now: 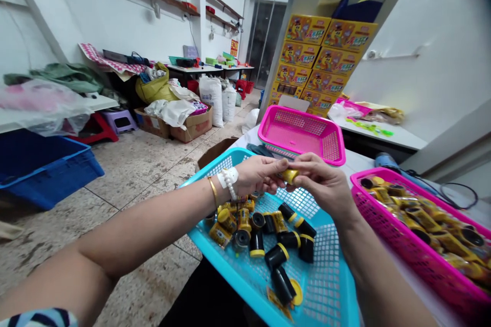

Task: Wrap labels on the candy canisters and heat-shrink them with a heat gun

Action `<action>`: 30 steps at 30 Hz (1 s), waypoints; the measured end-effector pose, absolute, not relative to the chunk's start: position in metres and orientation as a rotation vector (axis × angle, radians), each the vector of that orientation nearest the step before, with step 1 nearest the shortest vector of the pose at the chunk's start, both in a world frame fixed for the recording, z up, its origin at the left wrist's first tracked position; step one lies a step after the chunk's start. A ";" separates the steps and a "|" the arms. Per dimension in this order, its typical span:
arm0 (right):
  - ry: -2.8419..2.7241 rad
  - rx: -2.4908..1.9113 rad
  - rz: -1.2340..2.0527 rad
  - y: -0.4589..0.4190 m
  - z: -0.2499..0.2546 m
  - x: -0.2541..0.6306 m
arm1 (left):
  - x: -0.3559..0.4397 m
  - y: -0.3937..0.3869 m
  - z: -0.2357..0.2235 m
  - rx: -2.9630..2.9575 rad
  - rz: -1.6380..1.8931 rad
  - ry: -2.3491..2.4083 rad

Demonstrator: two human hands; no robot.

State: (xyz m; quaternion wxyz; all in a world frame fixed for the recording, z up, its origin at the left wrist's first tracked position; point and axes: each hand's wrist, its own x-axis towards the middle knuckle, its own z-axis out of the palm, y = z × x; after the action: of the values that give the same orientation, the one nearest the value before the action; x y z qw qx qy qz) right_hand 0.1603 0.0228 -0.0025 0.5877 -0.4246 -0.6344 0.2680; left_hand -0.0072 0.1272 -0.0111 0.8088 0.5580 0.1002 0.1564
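Both hands meet above a blue plastic basket point(330, 265). Between them is a small yellow canister point(290, 176), partly covered by the fingers. My left hand point(259, 173), with a white bead bracelet and a gold bangle at its wrist, is closed round one end. The fingers and thumb of my right hand point(322, 179) close on the other end. Below, in the basket, lie several black canisters point(276, 256) with yellow caps and several yellow-labelled canisters point(227, 219). A loose yellow cap point(296, 292) rests near the basket's front side.
On the right, a pink basket point(406, 235) is full of yellow-wrapped canisters. Another pink basket point(303, 138) stands behind the blue one. Yellow printed boxes point(307, 29) are stacked beyond it. A blue crate point(53, 168) sits at the left, with cardboard boxes point(195, 125) on the floor behind.
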 end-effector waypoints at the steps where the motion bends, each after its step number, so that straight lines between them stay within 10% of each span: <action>1: -1.481 -0.983 0.630 0.023 -0.003 0.160 | -0.007 0.127 -0.011 1.171 0.324 0.222; 30: -1.562 -0.999 0.354 0.022 -0.002 0.156 | -0.003 0.120 -0.012 1.076 0.263 0.336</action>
State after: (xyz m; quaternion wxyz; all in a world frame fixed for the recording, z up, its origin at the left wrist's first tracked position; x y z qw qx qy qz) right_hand 0.1561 0.0217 -0.0017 0.5868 -0.4286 -0.6699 0.1518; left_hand -0.0025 0.1203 -0.0116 0.8373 0.5084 0.1586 0.1241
